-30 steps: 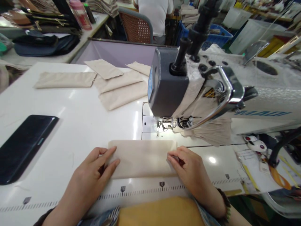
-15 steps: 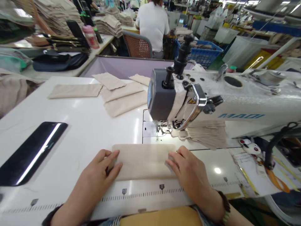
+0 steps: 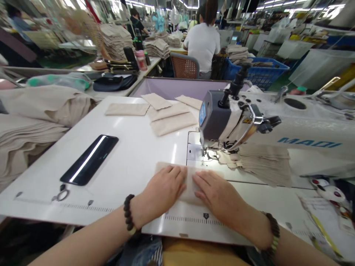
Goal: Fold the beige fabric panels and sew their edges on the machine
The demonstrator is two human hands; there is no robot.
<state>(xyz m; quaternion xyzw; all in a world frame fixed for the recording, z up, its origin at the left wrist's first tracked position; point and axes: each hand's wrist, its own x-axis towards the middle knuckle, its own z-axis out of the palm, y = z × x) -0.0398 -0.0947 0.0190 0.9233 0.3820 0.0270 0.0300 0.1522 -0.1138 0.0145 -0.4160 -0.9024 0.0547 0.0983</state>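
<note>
A folded beige fabric piece [image 3: 190, 176] lies on the white table [image 3: 133, 162] just in front of the sewing machine head [image 3: 222, 120]. My left hand [image 3: 163, 188] lies flat on its left part, fingers stretched out. My right hand [image 3: 215, 192] lies flat on its right part, fingers also extended. The two hands sit close together and cover most of the piece. The needle area [image 3: 206, 153] is just beyond the fabric's far edge.
A black phone [image 3: 90, 159] lies left on the table. Several beige pieces [image 3: 166, 114] lie at the far side, a stack of sewn pieces [image 3: 263, 162] right of the needle. Folded cloth [image 3: 30, 125] is heaped at left. A person in white [image 3: 203, 44] sits ahead.
My hands slid from the fabric's two ends toward its middle and now lie side by side on it. The camera view lifted and swung left, showing more of the room.
</note>
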